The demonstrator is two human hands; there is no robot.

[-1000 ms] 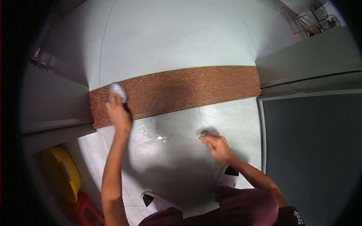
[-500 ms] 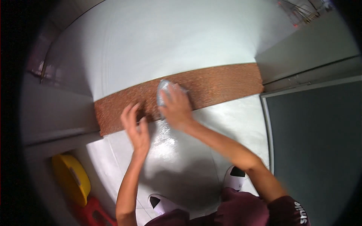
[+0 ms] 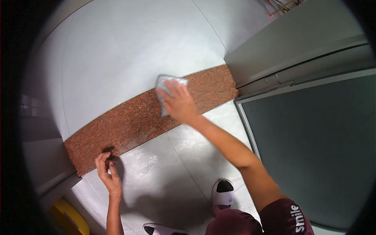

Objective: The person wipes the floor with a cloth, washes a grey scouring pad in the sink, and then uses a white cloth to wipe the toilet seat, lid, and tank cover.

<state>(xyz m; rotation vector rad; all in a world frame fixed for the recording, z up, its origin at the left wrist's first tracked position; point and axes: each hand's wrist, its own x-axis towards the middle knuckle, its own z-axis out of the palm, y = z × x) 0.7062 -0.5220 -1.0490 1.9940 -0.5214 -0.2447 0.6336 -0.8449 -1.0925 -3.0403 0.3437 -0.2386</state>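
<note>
My right hand (image 3: 180,103) presses flat on a grey cloth (image 3: 164,82), its fingers spread over it. The cloth lies on a reddish-brown speckled stone strip (image 3: 133,119), and its far edge laps onto the pale floor beyond. Over the strip's near left edge is my left hand (image 3: 109,172), fingers loosely bent and apart, with nothing in it. A dark shadow falls on the stone beside its fingertips.
Pale tiles (image 3: 117,51) lie beyond the strip, and shiny tiles (image 3: 156,164) on the near side. A dark framed door panel (image 3: 309,145) stands at right. A yellow plastic object (image 3: 68,219) sits at lower left. My white slippers (image 3: 224,194) are below.
The view has shifted and tilted. My right hand and the cloth have moved toward the strip's far edge, and the fingers have spread. My left hand is now farther from the right one.
</note>
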